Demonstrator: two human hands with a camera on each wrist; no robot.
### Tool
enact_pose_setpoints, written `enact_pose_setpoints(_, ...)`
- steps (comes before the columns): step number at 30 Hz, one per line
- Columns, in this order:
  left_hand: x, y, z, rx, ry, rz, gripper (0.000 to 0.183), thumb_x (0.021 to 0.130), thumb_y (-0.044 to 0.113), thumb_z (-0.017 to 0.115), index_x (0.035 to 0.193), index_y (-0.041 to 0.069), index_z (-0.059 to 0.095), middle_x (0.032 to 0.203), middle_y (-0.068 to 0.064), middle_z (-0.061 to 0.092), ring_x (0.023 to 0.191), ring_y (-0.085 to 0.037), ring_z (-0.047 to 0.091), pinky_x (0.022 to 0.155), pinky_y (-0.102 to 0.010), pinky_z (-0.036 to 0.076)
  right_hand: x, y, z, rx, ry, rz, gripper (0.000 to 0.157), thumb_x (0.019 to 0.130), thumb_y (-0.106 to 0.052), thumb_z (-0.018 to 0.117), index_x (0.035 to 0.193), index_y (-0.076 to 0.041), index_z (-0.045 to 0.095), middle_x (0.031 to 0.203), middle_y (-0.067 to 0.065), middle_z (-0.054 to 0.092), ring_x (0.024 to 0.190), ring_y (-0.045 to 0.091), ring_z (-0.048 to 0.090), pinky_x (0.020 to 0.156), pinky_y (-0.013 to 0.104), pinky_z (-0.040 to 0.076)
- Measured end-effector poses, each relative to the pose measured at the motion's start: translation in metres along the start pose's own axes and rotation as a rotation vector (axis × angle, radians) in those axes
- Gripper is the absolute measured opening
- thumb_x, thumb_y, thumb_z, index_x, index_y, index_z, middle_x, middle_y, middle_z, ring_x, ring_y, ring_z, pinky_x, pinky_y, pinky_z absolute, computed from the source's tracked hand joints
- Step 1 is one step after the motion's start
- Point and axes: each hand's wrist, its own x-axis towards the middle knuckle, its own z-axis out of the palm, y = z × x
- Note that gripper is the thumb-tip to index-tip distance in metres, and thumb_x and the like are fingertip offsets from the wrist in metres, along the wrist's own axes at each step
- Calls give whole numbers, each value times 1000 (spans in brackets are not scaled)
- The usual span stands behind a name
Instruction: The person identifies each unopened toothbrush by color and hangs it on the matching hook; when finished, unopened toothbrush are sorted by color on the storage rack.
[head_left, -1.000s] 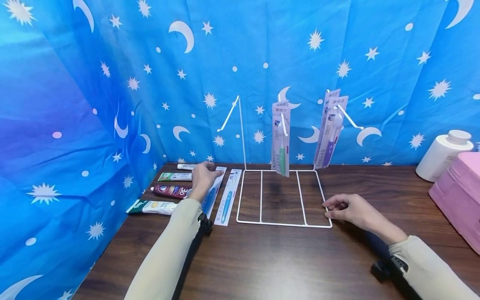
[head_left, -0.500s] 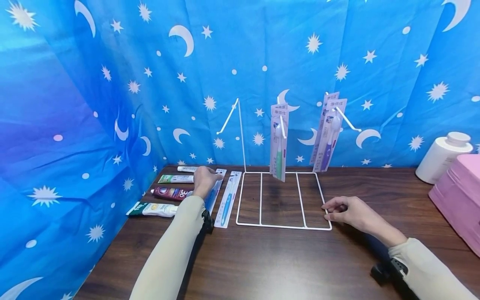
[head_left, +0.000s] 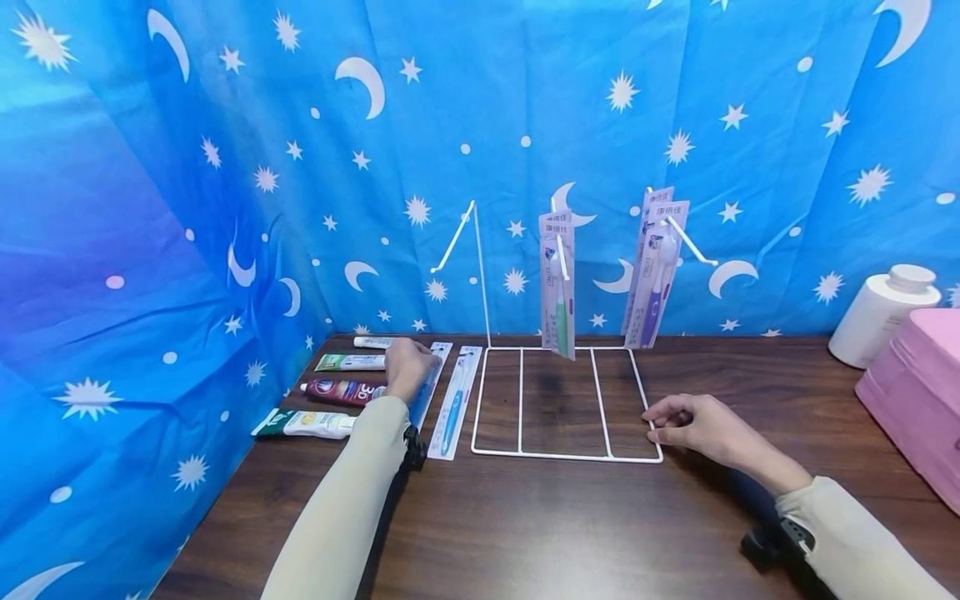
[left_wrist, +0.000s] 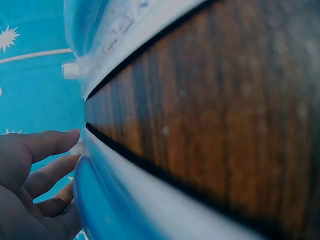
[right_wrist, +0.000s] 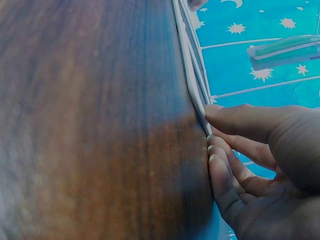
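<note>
In the head view, my left hand [head_left: 408, 367] reaches over the upper end of a packaged dark blue toothbrush [head_left: 426, 396] lying flat on the table. Thumb and fingers pinch that end of the pack in the left wrist view. Just to its right lies a packaged light blue toothbrush [head_left: 455, 404]. My right hand [head_left: 701, 425] pinches the right side wire of a white wire display rack [head_left: 566, 456] near its front corner. Packaged green toothbrushes [head_left: 559, 300] hang on the rack's middle hook and purple ones [head_left: 660, 275] on its right hook. Its left hook [head_left: 453, 237] carries nothing.
Left of my left hand lie several toothpaste tubes, among them a maroon one [head_left: 341, 392] and a green-and-white one [head_left: 303, 423]. A white bottle [head_left: 885, 317] and a pink box [head_left: 915, 392] stand at the right. A blue curtain [head_left: 487, 100] hangs behind the table.
My left hand has lowered slightly and its fingers have closed in on the upper end of the dark blue toothbrush pack. The right hand keeps its hold on the rack. The head view has tilted slightly.
</note>
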Motion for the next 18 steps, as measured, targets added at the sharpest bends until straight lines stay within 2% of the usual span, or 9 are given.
enact_pose_setpoints(5, -2, 6, -3, 9, 35, 47, 11, 81, 15, 75, 81, 5, 76, 81, -9, 71, 82, -25, 63, 77, -41, 49, -1, 0, -1, 12, 6, -9, 25, 82, -22, 78, 102, -8, 71, 79, -2, 61, 71, 13, 53, 60, 25, 43)
enact_pose_setpoints(10, -8, 18, -11, -25, 48, 93, 13, 83, 19, 75, 86, 6, 76, 86, -8, 71, 83, -24, 63, 76, -39, 49, -1, 0, -2, 4, 0, -4, 25, 83, -23, 77, 103, -9, 71, 80, -2, 61, 72, 13, 53, 61, 25, 43)
enact_pose_setpoints(14, -18, 29, -22, -77, 65, 148, 18, 82, 20, 77, 94, 7, 75, 91, -8, 70, 86, -24, 62, 76, -39, 49, -1, 2, -1, 0, -1, -3, 26, 82, -23, 78, 103, -9, 71, 80, -3, 62, 72, 13, 53, 61, 25, 43)
enact_pose_setpoints(18, -31, 40, -35, -121, 79, 221, 31, 82, 22, 78, 108, 6, 71, 96, -8, 71, 89, -22, 64, 79, -39, 49, 1, 3, 1, 16, -4, -4, 26, 82, -23, 78, 103, -9, 71, 80, -2, 62, 72, 12, 54, 60, 25, 44)
